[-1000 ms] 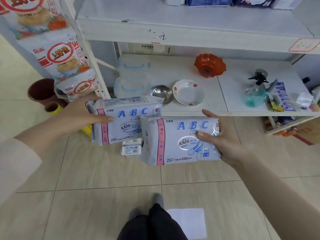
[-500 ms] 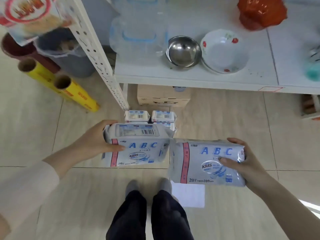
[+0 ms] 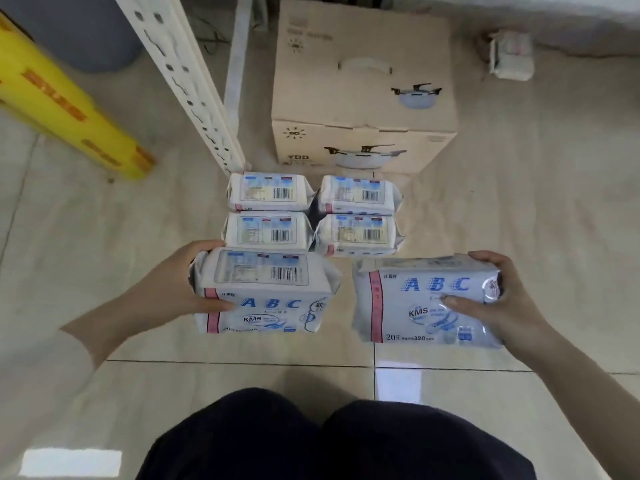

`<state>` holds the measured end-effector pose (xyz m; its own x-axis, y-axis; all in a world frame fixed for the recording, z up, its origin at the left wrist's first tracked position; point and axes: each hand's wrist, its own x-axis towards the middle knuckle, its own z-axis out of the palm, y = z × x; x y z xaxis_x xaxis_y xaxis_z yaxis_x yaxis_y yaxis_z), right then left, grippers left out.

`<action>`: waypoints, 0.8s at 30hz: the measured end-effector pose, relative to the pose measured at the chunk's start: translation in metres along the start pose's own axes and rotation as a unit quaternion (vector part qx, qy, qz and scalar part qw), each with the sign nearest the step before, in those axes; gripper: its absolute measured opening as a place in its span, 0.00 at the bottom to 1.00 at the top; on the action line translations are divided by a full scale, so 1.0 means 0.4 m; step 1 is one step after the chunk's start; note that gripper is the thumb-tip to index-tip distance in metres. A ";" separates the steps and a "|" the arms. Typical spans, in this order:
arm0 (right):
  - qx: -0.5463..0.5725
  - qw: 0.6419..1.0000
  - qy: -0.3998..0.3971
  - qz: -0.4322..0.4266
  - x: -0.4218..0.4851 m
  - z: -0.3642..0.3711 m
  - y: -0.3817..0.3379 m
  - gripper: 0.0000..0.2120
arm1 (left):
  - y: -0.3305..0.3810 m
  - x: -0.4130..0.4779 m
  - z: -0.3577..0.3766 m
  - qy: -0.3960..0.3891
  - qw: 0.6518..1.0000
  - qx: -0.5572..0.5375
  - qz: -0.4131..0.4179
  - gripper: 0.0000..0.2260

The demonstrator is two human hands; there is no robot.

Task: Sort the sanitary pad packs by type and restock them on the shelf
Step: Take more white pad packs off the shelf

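My left hand (image 3: 173, 289) grips a white-and-blue ABC pad pack (image 3: 266, 292) by its left end, barcode side facing up. My right hand (image 3: 498, 299) holds a second ABC pad pack (image 3: 415, 306) by its right end, front face up, thumb across the print. Both packs hang low over the tiled floor. Just beyond them several more white pad packs (image 3: 311, 216) stand in two rows on the floor, barcodes up, apart from both hands.
A cardboard cooker box (image 3: 363, 88) stands behind the floor packs. The white perforated shelf post (image 3: 187, 81) rises at the left, with yellow wrap rolls (image 3: 62, 109) and a grey bin (image 3: 79, 32) further left. My dark-trousered knees (image 3: 329, 438) fill the bottom.
The view has dropped from the shelf to the floor. Both hands have carried their packs down and closer to the row of packs on the tiles.
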<state>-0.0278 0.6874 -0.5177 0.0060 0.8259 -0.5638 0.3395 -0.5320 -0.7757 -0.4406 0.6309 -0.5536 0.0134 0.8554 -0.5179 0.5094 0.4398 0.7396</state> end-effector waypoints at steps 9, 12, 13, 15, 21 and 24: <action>-0.012 0.995 -0.027 -0.095 0.167 0.132 0.230 0.43 | -0.260 0.123 0.101 0.029 0.998 -0.033 0.051 0.33; -0.027 0.987 -0.023 -0.159 0.191 0.165 0.284 0.35 | -0.315 0.141 0.123 0.050 0.996 -0.023 0.067 0.33; -0.041 0.981 -0.027 -0.186 0.198 0.171 0.304 0.33 | -0.329 0.142 0.128 0.053 0.996 -0.026 0.069 0.34; -0.069 0.971 -0.031 -0.227 0.206 0.172 0.345 0.33 | -0.356 0.141 0.135 0.059 0.996 -0.023 0.067 0.36; -0.128 0.958 -0.027 -0.254 0.203 0.152 0.447 0.34 | -0.411 0.145 0.161 0.044 0.994 -0.059 0.076 0.40; -0.154 0.951 -0.006 -0.269 0.210 0.170 0.469 0.35 | -0.404 0.148 0.170 0.026 0.991 -0.088 0.096 0.34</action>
<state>-0.0278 0.6441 -0.7299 -0.2560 0.9599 -0.1139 0.5498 0.0477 -0.8339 -0.4636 0.5917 -0.7331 0.0492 0.9385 -0.3418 0.3439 0.3053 0.8880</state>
